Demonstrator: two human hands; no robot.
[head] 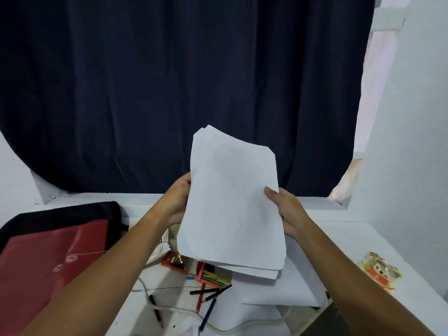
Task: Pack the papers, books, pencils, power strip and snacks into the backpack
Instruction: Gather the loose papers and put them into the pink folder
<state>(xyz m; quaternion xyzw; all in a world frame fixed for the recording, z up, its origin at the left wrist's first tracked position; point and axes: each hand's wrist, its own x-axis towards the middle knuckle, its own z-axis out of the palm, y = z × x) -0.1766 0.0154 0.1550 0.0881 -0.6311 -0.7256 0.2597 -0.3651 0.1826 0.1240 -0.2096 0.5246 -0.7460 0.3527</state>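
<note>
Above the table (351,238), both hands' fingers (269,191) clamp the paper stack (232,202) by its side edges.

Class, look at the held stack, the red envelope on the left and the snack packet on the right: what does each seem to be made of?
Stack of sheets: matte white paper, its corners bending. Red envelope: probably smooth plastic, with a faint sheen and a string-and-button closure. Snack packet: glossy printed plastic film, likely, with crinkled edges.
</note>
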